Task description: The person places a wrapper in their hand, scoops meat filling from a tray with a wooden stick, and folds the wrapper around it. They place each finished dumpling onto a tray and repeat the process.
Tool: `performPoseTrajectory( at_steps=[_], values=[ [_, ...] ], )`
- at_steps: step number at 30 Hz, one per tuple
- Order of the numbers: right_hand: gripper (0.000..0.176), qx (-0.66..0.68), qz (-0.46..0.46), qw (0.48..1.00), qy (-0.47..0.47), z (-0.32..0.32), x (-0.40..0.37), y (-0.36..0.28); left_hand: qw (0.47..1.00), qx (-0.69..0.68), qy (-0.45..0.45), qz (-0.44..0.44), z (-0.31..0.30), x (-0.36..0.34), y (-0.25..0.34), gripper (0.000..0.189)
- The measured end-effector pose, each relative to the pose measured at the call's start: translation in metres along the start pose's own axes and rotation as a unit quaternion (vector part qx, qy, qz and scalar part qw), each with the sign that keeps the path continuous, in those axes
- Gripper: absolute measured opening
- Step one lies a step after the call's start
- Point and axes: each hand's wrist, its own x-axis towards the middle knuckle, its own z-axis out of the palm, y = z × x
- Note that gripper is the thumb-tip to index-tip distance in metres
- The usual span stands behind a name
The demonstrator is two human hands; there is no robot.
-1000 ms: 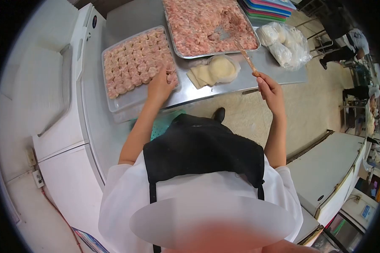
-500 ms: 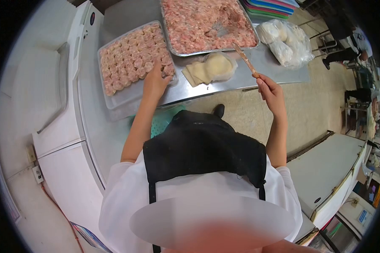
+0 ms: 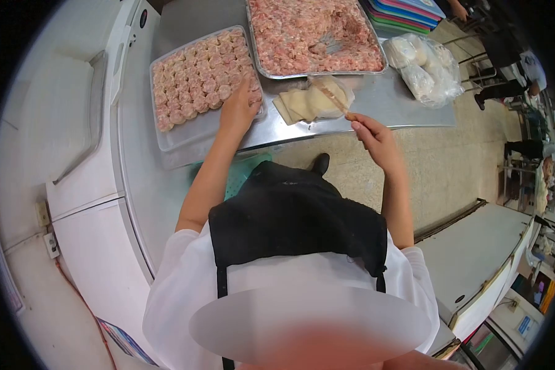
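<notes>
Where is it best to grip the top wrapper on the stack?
Pinch the wrapper at its near left corner, from the table's front edge: the flat sheets fan out there, and the stick in the right hand crosses the right part.

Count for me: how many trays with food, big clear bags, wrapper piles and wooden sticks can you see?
Trays with food: 2, the dumpling tray and the metal tray of minced filling
Big clear bags: 1, the bag of white rounds
Wrapper piles: 1, the wrapper pile
Wooden sticks: 1, the wooden stick in the right hand
Total: 5
</notes>
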Motion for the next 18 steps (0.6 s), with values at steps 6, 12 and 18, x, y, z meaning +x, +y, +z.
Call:
performPoseTrajectory(
  at_steps=[6,12,18],
  values=[
    [0.033,-0.034,-0.050,0.992,-0.112,0.058,0.035,0.014,0.999,-0.005,-0.027,-0.030,-0.003,-0.005,-0.013,0.072],
    [0.037,0.032,-0.026,0.990,-0.137,0.125,0.093,0.007,0.996,-0.069,-0.013,-0.054,-0.027,-0.025,-0.022,0.066],
    [0.032,0.055,-0.050,0.984,-0.163,0.172,0.124,0.014,0.995,-0.098,-0.008,-0.017,-0.023,-0.025,-0.021,0.067]
  ],
)
